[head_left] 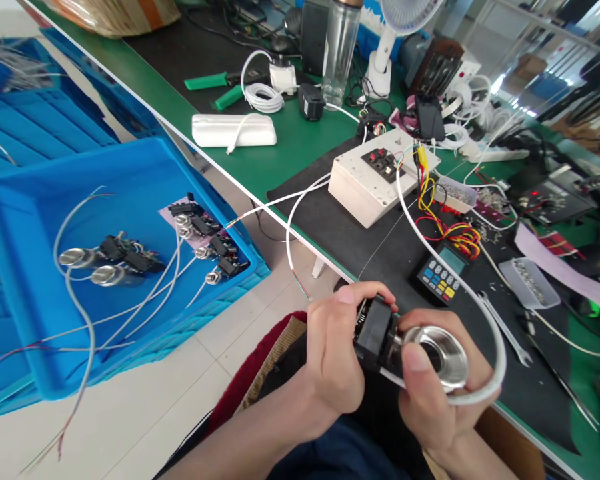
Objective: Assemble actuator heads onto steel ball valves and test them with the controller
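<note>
My left hand (333, 347) is closed around the black end of an electronic unit (374, 327), with a circuit board partly showing at its side. My right hand (430, 407) grips the unit's steel cup-shaped end (455, 360), its thumb on the rim. A white cable (450, 263) runs from the box's terminals and curves around my right hand; how it joins the unit is hidden. The unit is held over my lap at the table's front edge. Left of my left hand, a second white cable (289, 233) hangs with bare coloured wire ends.
A blue bin (25, 200) at left holds several similar steel-and-black units. On the bench stand a beige box (363, 190) with red-and-black terminals, a handheld meter (443, 270), a wrench (505, 327), tweezers (563, 380) and a small parts tray (547, 293).
</note>
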Motion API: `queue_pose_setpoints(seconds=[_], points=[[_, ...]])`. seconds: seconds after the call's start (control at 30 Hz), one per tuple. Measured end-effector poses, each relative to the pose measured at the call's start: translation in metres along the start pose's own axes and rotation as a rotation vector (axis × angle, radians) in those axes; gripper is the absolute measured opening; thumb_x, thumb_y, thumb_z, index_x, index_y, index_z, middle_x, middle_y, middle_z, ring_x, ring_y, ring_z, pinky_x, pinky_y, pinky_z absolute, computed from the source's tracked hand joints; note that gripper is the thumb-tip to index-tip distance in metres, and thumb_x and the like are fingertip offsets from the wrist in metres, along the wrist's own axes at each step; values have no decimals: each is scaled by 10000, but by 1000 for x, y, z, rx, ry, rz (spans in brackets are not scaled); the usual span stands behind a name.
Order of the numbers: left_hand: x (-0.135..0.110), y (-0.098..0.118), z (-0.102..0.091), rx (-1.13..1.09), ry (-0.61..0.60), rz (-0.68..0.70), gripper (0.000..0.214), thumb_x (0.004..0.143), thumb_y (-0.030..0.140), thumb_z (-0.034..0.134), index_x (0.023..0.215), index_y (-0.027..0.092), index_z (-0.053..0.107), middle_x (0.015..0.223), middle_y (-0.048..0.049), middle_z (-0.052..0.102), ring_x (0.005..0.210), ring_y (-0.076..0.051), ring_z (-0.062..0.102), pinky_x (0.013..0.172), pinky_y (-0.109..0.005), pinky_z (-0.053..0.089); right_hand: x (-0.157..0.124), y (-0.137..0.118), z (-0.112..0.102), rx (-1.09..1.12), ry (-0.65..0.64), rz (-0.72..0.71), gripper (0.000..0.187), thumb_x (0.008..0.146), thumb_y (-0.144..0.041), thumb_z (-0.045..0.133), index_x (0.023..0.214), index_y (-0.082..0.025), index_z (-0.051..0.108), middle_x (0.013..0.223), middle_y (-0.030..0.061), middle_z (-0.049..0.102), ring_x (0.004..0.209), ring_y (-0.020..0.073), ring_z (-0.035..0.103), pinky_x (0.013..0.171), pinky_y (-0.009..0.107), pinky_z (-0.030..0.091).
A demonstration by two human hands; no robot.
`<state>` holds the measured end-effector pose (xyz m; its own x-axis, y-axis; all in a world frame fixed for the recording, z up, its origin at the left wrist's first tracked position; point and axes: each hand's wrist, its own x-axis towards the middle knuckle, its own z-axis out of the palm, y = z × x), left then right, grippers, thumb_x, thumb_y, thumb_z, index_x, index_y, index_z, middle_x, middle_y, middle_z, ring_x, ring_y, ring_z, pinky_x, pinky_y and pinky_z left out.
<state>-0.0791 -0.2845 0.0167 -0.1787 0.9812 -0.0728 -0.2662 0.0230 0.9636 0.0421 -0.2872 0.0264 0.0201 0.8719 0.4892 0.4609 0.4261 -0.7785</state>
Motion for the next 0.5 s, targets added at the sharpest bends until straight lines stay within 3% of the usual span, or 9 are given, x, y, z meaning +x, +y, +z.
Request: queue_pose_setpoints(seconds=[0.1,0.27,0.43,0.5], points=[[-2,4,-2,-162,-64,-45,599,1088,528,274,1052,199,774,1002,-89,777,945,-265,734,843,-380,593,3,0,-3,-16,38,-38,208,898,-394,708,964,-197,704,823,3,676,649,146,620,581,280,481],[-1,4,0,-152,-27,-38,635,1077,563,270,1036,193,784,991,-92,785,942,-275,734,841,-388,580,3,1,1,-50,52,-90,230,891,-387,718,1009,-190,707,863,5,691,661,141,635,597,280,491],[8,4,6,-17,70,68,624,1077,465,250,908,173,774,892,-82,773,815,-227,701,773,-353,545,-1,-2,7,142,24,134,112,933,-297,689,985,-199,700,868,8,660,639,129,572,535,250,456],[10,4,6,28,61,102,601,1073,426,254,900,173,770,876,-70,770,786,-210,690,777,-344,544,-2,-1,9,171,50,153,94,936,-284,679,968,-200,704,868,12,661,658,140,580,536,251,461]])
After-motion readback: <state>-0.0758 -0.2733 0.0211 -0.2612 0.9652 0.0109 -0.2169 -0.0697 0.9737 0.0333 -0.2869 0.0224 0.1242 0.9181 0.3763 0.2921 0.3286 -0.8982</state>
